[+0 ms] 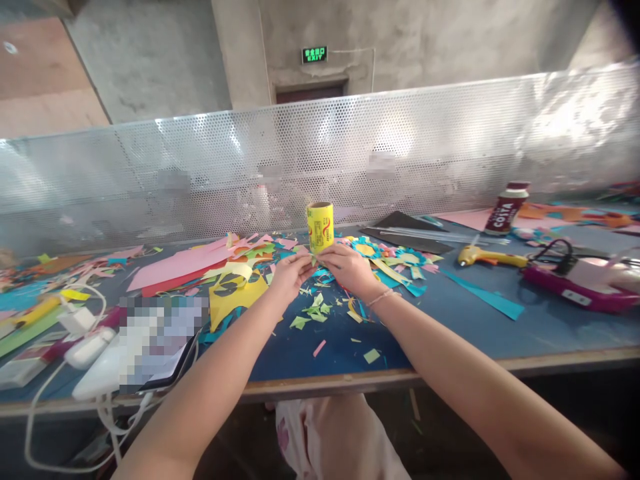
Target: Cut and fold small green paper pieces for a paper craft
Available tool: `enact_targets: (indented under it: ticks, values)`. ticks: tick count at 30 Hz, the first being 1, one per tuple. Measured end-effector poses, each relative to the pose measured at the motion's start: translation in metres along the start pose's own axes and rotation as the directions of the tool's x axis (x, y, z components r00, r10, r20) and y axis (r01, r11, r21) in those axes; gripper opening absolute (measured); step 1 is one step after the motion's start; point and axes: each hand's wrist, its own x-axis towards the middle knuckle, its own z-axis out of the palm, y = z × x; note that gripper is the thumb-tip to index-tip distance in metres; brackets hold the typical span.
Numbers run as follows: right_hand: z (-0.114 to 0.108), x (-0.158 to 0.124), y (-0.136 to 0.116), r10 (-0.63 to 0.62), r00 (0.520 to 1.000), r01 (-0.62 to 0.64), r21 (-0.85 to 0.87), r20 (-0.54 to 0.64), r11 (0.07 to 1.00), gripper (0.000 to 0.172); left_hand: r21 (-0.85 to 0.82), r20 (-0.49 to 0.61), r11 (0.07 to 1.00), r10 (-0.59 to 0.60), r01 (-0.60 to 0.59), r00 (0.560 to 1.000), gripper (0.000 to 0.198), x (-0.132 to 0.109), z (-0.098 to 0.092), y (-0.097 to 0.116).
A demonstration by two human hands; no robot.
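Observation:
My left hand (291, 273) and my right hand (350, 268) meet over the middle of the table, fingers closed in a pinch. Between their fingertips is a small piece of light green paper (315, 259), mostly hidden by the fingers. Just behind them a yellow cardboard tube (321, 225) with printed lettering stands upright. Loose light green paper pieces (318, 309) lie on the table in front of the hands. Blue and yellow paper flowers (367, 247) sit behind and right of my right hand.
Left are pink paper sheets (185, 265), a cut yellow sheet (237, 297) and a white charger (90, 348) with cables. A yellow glue gun (493, 257), a Costa bottle (507, 210) and a magenta power strip (580, 289) are right. A perforated metal screen (210, 173) borders the back.

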Motion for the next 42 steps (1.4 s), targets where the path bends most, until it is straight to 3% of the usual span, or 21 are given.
enact_targets:
  ticks: [12,24,29,32,36,39,42]
  values:
    - [-0.007,0.004,-0.002,0.103,0.995,-0.104,0.064,0.008,0.993,0.020,0.021,0.051,1.000,0.009,-0.010,0.999,0.008,-0.003,0.002,0.004]
    - [-0.009,-0.001,0.007,0.063,0.993,-0.079,0.162,0.102,0.984,0.029,0.058,0.064,0.998,0.006,-0.010,0.998,0.013,-0.002,0.002,0.005]
    - [-0.010,0.003,0.001,0.160,0.987,-0.158,0.250,0.011,0.955,0.022,0.106,0.027,0.992,0.071,-0.073,0.997,0.013,-0.003,0.003,0.005]
    - [-0.010,0.006,-0.004,0.350,0.936,-0.310,0.366,-0.045,0.878,0.014,0.107,-0.013,0.988,0.115,-0.113,0.993,0.015,-0.003,0.003,0.007]
    - [-0.006,0.008,-0.004,0.583,0.812,-0.482,0.566,0.003,0.669,0.008,0.109,-0.035,0.984,0.146,-0.142,0.989,0.020,-0.002,0.002,0.009]
    - [-0.002,0.008,-0.001,0.667,0.741,-0.540,0.662,0.081,0.519,0.014,0.123,-0.039,0.980,0.164,-0.158,0.986,0.020,0.000,0.001,0.009]
    - [0.002,0.006,0.002,0.696,0.702,-0.549,0.739,0.153,0.391,0.018,0.140,-0.050,0.976,0.175,-0.166,0.983,0.018,0.000,0.001,0.007]
